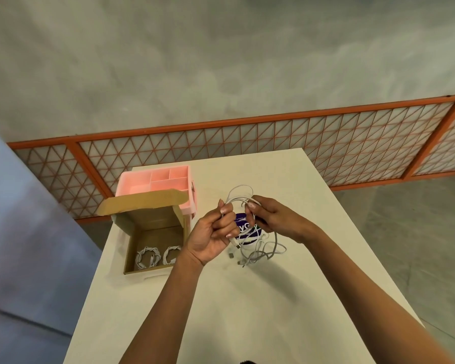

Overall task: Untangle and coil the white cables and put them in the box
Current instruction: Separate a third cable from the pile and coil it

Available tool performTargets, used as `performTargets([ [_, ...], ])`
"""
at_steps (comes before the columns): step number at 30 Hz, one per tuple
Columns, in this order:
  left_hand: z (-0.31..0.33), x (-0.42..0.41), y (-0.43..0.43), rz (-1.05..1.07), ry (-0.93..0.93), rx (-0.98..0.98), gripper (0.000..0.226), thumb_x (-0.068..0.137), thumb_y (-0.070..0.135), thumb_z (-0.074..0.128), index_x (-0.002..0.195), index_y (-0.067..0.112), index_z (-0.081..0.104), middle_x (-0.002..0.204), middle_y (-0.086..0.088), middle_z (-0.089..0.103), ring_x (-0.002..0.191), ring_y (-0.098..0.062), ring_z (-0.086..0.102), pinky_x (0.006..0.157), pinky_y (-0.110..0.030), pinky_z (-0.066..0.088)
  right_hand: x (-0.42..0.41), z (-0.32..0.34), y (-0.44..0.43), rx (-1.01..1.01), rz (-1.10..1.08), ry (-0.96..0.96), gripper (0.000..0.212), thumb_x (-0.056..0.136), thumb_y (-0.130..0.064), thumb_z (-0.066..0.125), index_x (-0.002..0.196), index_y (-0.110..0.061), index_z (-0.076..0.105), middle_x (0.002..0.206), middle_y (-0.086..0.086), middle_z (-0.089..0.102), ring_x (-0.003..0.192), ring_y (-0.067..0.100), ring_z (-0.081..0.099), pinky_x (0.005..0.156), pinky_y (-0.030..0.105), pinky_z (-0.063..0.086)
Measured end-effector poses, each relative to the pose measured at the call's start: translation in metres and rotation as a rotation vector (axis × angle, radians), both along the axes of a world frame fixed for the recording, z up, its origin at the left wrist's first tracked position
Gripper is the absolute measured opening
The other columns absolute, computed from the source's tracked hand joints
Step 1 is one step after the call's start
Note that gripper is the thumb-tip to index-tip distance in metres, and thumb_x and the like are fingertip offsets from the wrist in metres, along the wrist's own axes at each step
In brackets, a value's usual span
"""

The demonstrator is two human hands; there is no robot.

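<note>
A white cable (241,198) loops between both hands above the table. My left hand (210,232) is closed around one side of the loop. My right hand (269,219) pinches the other side. Beneath the hands, more tangled white cables (263,252) trail down onto the table, their plug ends lying near the front of the heap. To the left stands an open cardboard box (132,248) with its flap up. Two coiled white cables (147,257) lie side by side on its floor.
A pink compartment organiser (132,181) stands behind the box, touching it. A round purple-and-white object (243,224) lies under the cables, partly hidden by my hands. The white table (247,311) ends close to the box on the left. An orange lattice panel (326,143) lies on the floor beyond.
</note>
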State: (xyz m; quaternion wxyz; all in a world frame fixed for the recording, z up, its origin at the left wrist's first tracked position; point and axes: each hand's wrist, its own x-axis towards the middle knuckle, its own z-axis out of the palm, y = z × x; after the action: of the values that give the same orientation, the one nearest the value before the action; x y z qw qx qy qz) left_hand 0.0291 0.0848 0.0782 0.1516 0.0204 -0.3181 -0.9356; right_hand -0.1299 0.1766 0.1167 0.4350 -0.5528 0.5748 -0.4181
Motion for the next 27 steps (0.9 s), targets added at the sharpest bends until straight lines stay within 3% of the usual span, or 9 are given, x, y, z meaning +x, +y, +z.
performTargets([
  [5,0.001,0.000,-0.002,-0.016,0.003,-0.005,0.020,0.094,0.029,0.057,0.079,0.016,0.059,0.053,0.008,0.023,0.041,-0.008,0.019,0.047,-0.019,0.030,-0.003,0.009,0.006,0.093,0.037,-0.052,0.029,0.104,-0.023,0.034,0.092,-0.004,0.051,0.064,-0.009,0.062,0.046,0.007,0.030,0.044,0.017,0.024],
  [8,0.000,0.003,-0.003,-0.006,-0.025,-0.009,0.019,0.093,0.029,0.059,0.078,0.016,0.059,0.053,0.008,0.023,0.041,-0.007,0.017,0.046,-0.020,0.023,-0.008,0.016,0.006,0.124,0.054,0.044,0.032,0.102,-0.029,0.040,0.100,-0.001,0.056,0.054,-0.015,0.055,0.045,0.004,0.030,0.044,0.016,0.024],
  [12,-0.006,0.006,-0.004,-0.060,0.071,0.047,0.030,0.103,0.023,0.035,0.090,0.010,0.059,0.058,0.005,0.030,0.046,-0.009,0.025,0.051,-0.022,0.027,-0.024,0.020,0.001,-0.010,-0.089,0.053,0.023,0.099,-0.028,0.048,0.089,-0.012,0.062,0.071,-0.013,0.061,0.051,0.006,0.031,0.048,0.018,0.028],
  [15,-0.002,0.010,-0.004,-0.043,0.177,0.084,0.034,0.105,0.018,0.026,0.103,0.002,0.055,0.063,0.001,0.034,0.051,-0.012,0.031,0.056,-0.024,0.029,-0.035,0.022,0.001,-0.042,-0.148,0.067,0.022,0.098,-0.025,0.051,0.089,-0.009,0.064,0.063,-0.015,0.054,0.055,0.006,0.033,0.052,0.016,0.030],
  [18,0.009,0.012,-0.010,0.030,0.254,0.067,0.040,0.105,0.021,0.026,0.120,-0.005,0.052,0.061,0.001,0.034,0.050,-0.012,0.032,0.056,-0.025,0.034,-0.038,0.013,0.002,-0.030,-0.122,0.117,0.025,0.098,-0.024,0.050,0.095,-0.006,0.067,0.062,-0.016,0.051,0.057,0.002,0.039,0.055,0.015,0.035],
  [21,0.023,0.017,-0.020,0.121,0.283,0.049,0.046,0.105,0.024,0.025,0.137,-0.005,0.041,0.059,0.001,0.033,0.050,-0.010,0.031,0.057,-0.025,0.034,-0.041,-0.008,0.002,-0.016,-0.128,0.153,0.029,0.101,-0.023,0.044,0.093,-0.007,0.067,0.067,-0.006,0.051,0.062,0.002,0.045,0.064,0.016,0.041],
  [27,0.047,0.018,-0.038,0.313,0.254,-0.062,0.047,0.101,0.025,0.039,0.141,0.000,0.038,0.053,0.004,0.030,0.045,-0.006,0.025,0.051,-0.020,0.033,-0.050,-0.058,0.001,0.041,-0.204,0.283,0.030,0.102,-0.013,0.039,0.081,-0.016,0.061,0.072,-0.002,0.064,0.065,0.001,0.058,0.073,0.027,0.047],
])
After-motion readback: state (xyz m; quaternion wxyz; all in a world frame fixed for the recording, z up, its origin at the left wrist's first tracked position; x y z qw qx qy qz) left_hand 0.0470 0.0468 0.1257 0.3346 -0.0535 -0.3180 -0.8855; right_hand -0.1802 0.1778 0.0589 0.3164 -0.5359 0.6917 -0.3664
